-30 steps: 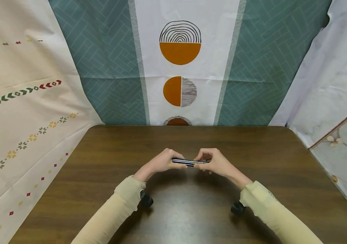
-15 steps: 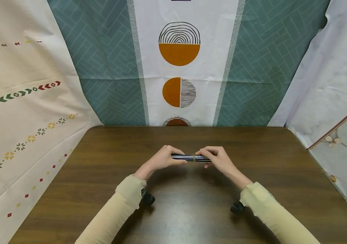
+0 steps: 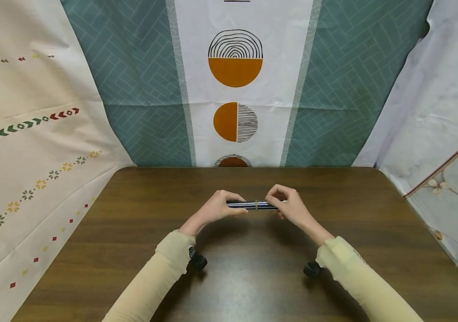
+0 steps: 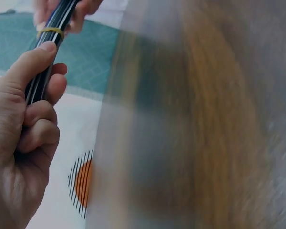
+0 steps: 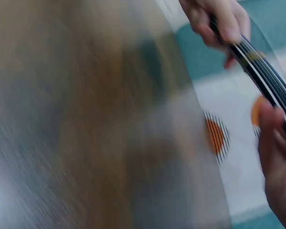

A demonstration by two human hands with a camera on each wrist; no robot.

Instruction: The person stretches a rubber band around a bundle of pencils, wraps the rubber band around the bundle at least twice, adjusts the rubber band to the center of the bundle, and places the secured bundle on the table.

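Observation:
A slim bundle (image 3: 249, 205) of dark, white-striped sticks, pencil-like in shape, is held level above the table. Around its middle sits a yellow rubber band (image 4: 51, 31). My left hand (image 3: 214, 208) grips the left end, with the thumb (image 4: 35, 62) lying along the bundle just short of the band. At the right end, my right hand (image 3: 292, 208) pinches the sticks between thumb and fingers. The right wrist view is blurred, but the bundle (image 5: 264, 78) runs between both hands there. Both ends of the sticks are partly hidden by the hands.
Below the hands lies a brown wooden table (image 3: 164, 188) with a glossy surface. A patterned cloth (image 3: 237, 94) hangs behind its far edge, with pale cloths at left and right. Black wrist cameras (image 3: 198, 261) hang under both wrists.
The right hand has slid from near the band toward the bundle's right end, leaving the band in plain sight. Both hands and the bundle have risen slightly in the head view.

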